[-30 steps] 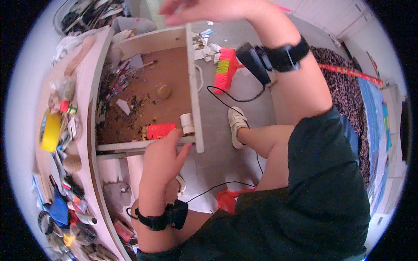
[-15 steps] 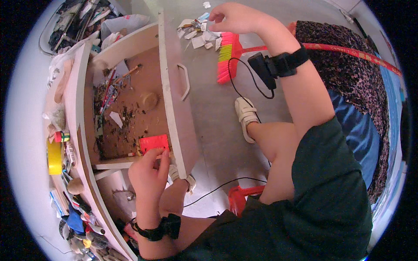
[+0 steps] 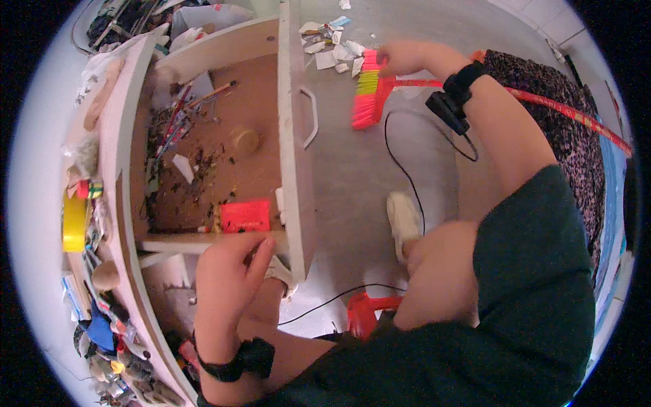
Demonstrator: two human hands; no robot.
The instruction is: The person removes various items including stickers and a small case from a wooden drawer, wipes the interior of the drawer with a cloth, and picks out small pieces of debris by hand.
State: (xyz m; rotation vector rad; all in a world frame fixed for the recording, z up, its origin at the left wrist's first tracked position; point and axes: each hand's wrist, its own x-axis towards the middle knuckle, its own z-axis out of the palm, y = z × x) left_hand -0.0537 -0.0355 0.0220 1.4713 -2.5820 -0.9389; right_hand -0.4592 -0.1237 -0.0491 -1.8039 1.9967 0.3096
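Observation:
A drawer stands pulled out at the left, its brown floor strewn with dark debris. Inside lie a red packet, a round tan lid-like piece, a white scrap and several thin sticks or brushes. My left hand hovers by the drawer's near side, close to the packet, fingers curled and no object visible in them. Smeared by motion, my right hand is over the floor at the upper end of a red-and-yellow broom; its grip is unclear.
Paper scraps are heaped on the floor beyond the drawer. A cluttered ledge runs along the left. A black cable crosses near my white shoe. The broom's red handle reaches right across dark patterned cloth.
The view has shifted, so the drawer sits further right and higher. My right hand has moved from the paper heap back toward the broom head. My left hand stays by the drawer, fingers still curled.

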